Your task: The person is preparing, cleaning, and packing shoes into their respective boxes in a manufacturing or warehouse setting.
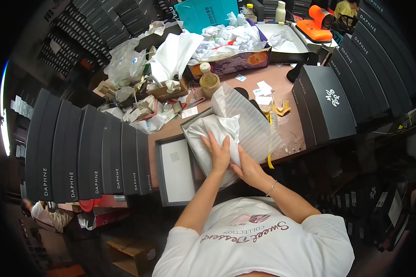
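White tissue paper [212, 131] lay folded into an open shoe box [195, 121] at the centre of the frame, on the brown bench [286, 87]. The left hand [218, 150] pressed flat on it, fingers spread; the right hand [248, 168] lay open beside, at the paper's lower edge. This looked like the tucking-in step; next would likely come the grey lid [175, 170] lying just left. The paper hid the box's contents.
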`<control>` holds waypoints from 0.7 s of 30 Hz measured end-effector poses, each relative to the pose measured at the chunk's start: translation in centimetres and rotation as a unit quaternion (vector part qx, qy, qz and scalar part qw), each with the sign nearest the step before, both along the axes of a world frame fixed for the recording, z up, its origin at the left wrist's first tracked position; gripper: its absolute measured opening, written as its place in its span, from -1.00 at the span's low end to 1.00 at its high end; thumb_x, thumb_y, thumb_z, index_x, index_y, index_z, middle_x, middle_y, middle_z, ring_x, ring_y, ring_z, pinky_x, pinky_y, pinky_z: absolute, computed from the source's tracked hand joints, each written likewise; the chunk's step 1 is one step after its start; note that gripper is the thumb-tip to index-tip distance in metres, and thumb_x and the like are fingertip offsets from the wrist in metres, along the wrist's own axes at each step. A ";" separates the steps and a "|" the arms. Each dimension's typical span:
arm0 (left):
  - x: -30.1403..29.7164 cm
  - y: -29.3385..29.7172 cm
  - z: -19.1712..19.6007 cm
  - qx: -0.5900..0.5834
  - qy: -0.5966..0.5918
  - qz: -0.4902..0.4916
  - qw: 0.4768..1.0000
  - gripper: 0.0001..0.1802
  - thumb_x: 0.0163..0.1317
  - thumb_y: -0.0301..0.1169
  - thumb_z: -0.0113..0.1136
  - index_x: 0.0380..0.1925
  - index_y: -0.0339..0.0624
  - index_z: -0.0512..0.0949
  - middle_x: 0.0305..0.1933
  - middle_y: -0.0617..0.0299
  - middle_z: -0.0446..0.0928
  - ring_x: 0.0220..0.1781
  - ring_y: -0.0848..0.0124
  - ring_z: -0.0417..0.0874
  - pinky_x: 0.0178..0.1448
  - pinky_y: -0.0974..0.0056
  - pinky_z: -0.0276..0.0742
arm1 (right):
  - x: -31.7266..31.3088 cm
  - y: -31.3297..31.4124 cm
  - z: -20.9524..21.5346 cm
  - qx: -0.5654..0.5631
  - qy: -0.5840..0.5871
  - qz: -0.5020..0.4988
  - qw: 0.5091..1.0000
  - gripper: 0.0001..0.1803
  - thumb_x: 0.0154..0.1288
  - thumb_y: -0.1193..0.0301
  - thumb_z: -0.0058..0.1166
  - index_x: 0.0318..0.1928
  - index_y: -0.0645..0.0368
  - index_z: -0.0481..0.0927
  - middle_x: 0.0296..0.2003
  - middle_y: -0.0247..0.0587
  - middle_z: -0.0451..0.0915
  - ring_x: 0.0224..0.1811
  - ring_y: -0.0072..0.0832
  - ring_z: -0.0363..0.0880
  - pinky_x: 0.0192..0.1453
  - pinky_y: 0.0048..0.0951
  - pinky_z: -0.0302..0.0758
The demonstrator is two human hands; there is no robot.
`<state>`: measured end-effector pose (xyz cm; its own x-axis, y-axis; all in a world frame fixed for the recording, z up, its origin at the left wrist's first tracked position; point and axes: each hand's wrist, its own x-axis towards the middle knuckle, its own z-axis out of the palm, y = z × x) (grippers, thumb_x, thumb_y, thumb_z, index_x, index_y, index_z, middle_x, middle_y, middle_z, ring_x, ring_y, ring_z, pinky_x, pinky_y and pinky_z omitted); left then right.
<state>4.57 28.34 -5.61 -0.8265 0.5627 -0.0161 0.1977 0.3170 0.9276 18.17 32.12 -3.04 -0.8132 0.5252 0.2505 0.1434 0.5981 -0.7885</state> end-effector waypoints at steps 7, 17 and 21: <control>-0.5 2.0 -5.3 0.009 0.051 0.003 0.999 -0.18 0.17 -0.27 0.10 0.35 -0.42 0.02 0.44 -0.45 -0.31 0.49 -0.27 -0.21 0.51 0.03 -0.17 | 0.0 -0.2 2.8 -0.037 -0.217 0.064 0.973 -0.27 0.21 0.39 0.15 0.30 0.37 0.10 0.12 0.34 0.32 -0.05 0.12 0.50 0.02 -0.14 0.47; -2.9 -10.1 2.1 0.000 0.247 0.029 0.969 -0.41 0.14 -0.45 0.23 0.19 -0.30 0.32 0.34 -0.18 0.18 0.37 -0.05 0.22 0.41 0.05 0.17 | 8.3 8.7 -0.3 -0.287 -0.217 -0.024 0.933 -0.70 0.31 0.47 -0.06 0.02 0.31 0.48 -0.33 -0.17 0.61 -0.41 -0.50 0.63 -0.37 -0.51 0.57; -5.6 -16.5 -1.3 -0.280 0.096 -0.030 0.955 -0.47 0.15 -0.20 0.25 0.00 -0.35 0.39 -0.14 -0.16 0.48 -0.06 -0.08 0.52 0.02 -0.01 0.44 | -0.8 9.7 -3.4 -0.415 0.040 -0.069 0.906 -0.35 0.33 0.34 -0.03 0.36 0.25 0.11 0.19 0.01 0.38 0.22 -0.24 0.39 0.25 -0.40 0.34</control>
<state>-0.99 11.82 -6.90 -0.8116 0.5557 -0.1803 0.3792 0.7359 0.5609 17.36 41.78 -6.41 -0.7215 0.6558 -0.2221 0.0946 -0.2244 -0.9699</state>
